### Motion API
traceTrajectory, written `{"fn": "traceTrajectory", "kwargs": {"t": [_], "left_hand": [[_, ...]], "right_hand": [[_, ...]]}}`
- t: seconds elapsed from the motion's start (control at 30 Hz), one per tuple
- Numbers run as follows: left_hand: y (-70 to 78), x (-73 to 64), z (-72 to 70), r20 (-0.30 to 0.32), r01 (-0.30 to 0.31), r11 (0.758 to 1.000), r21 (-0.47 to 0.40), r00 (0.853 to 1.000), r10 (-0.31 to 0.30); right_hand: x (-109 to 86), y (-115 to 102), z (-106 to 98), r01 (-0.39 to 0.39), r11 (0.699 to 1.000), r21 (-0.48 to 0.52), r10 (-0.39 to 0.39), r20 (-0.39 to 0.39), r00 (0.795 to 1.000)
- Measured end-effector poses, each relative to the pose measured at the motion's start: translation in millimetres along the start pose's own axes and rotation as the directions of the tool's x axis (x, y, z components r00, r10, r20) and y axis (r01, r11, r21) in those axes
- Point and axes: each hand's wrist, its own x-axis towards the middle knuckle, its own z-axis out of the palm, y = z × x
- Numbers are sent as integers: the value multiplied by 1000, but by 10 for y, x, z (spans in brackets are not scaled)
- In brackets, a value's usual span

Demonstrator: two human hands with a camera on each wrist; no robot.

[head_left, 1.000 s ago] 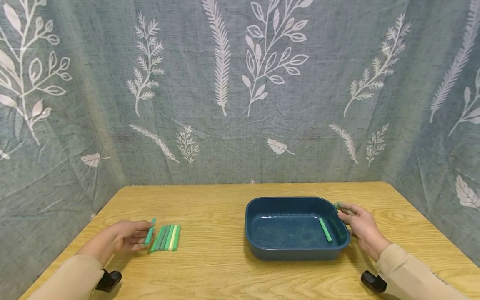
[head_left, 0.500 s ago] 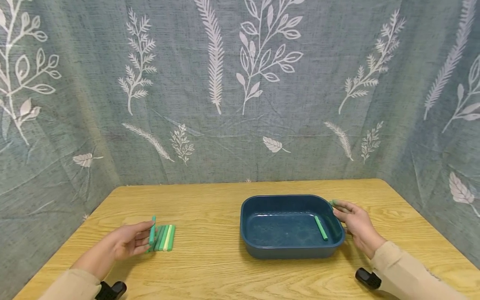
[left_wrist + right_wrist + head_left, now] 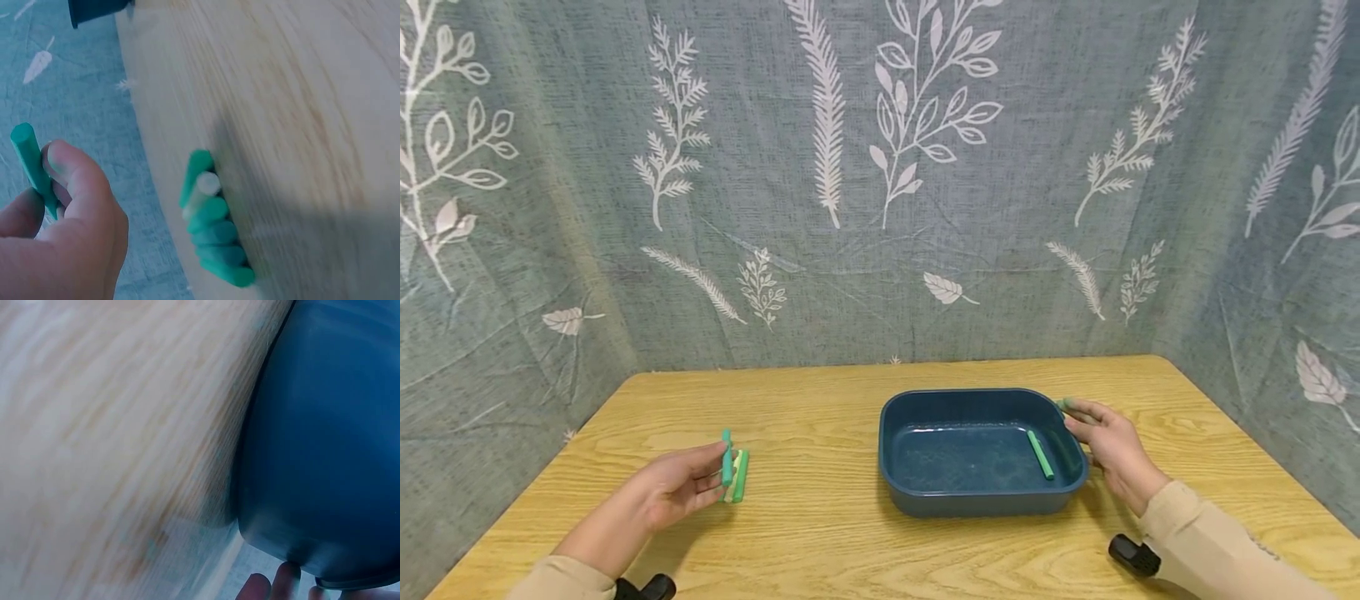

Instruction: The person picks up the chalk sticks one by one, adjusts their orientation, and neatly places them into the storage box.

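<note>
My left hand point(image 3: 679, 490) pinches a teal-green chalk stick point(image 3: 727, 467) between thumb and fingers, raised and close to upright. Just beyond it, a row of chalk sticks point(image 3: 741, 479) lies side by side on the table, partly covered by the hand. The left wrist view shows this row as several green and teal sticks point(image 3: 215, 232) and one pale stick point(image 3: 209, 182). At the right, my right hand point(image 3: 1114, 446) touches the end of a dark blue tub point(image 3: 970, 505) with its fingers extended. One green chalk stick point(image 3: 1041, 456) lies inside the tub near its right end.
The wooden table point(image 3: 812, 542) bears the tub right of centre and the chalk row at the left. A leaf-patterned blue-grey curtain point(image 3: 850, 317) hangs behind it and along both sides. Black wrist cameras point(image 3: 1133, 556) sit below the sleeves.
My left hand has moved right with its chalk stick, now in front of most of the row. The whole scene has shifted slightly left. My right hand stays at the tub's end.
</note>
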Motion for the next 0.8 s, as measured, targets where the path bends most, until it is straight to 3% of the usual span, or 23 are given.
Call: {"fn": "traceTrajectory", "kwargs": {"t": [0.27,0.53,0.8], "left_hand": [[31,14,208,97,-12,998,-59,995,18],[28,68,397,115,-33,999,-12,993,34],[19,110,541,128,-27,999,-35,991,31]], "right_hand": [[15,-8,11,-7,1000,-19,7,-5,1000],[9,1,6,5,1000,-10,-5,-11,1000],[9,10,6,-1,1000,5,1,-16,1000]]}}
